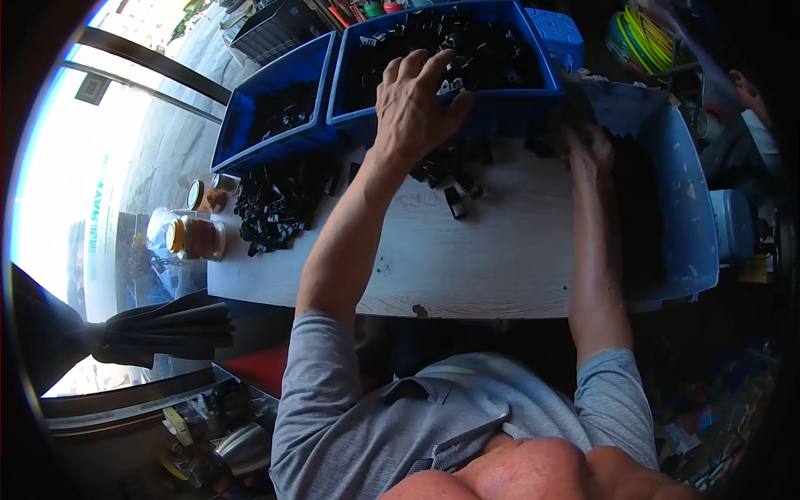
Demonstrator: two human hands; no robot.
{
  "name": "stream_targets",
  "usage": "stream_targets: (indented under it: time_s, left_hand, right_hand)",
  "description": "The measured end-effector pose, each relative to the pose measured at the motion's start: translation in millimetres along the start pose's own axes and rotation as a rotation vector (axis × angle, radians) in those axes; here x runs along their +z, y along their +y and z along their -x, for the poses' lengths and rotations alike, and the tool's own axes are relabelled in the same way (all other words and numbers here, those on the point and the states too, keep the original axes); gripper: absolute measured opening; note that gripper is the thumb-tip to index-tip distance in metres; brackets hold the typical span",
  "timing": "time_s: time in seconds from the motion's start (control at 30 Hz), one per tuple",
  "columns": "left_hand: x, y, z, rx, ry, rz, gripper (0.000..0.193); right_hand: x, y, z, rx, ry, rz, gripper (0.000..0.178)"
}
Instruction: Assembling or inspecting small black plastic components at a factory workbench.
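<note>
My left hand reaches over the front rim of a large blue bin heaped with small black parts. Its fingers are apart and I see nothing held in them. Smeared by motion, my right hand is beside the lighter blue bin at the right, which holds a dark mass. Whether it grips anything cannot be made out. Between the two hands, several black pieces lie loose on the pale table, some with a light metallic face.
A smaller blue bin with black parts stands at the left. In front of it lies a pile of black parts, near a yellow-lidded jar. A tied dark curtain hangs left. Another person's hand shows at the far right.
</note>
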State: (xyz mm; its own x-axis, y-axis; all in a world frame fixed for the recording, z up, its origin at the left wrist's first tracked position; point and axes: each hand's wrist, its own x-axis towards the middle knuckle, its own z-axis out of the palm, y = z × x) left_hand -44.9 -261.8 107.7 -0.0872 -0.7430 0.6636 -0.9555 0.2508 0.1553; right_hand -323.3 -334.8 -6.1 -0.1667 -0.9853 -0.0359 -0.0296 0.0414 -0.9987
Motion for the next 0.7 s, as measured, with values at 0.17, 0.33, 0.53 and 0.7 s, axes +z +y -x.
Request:
stream_targets:
  time_s: [0.17, 0.33, 0.53, 0.7]
  left_hand:
    - [30, -34, -44, -0.182, -0.409, 0.020, 0.085]
    - [51, -54, -69, -0.227, -0.592, 0.020, 0.081]
    - [53, -45, -67, -0.171, -0.512, -0.148, 0.071]
    - [39, -36, -67, -0.180, -0.499, -0.168, 0.069]
  right_hand:
    - [3, -11, 10, 0.079, 0.025, 0.032, 0.035]
    - [7, -15, 11, 0.110, 0.053, 0.056, 0.034]
    - [4, -15, 14, 0.091, 0.054, 0.015, 0.034]
    - [6, -12, 11, 0.087, 0.047, 0.024, 0.034]
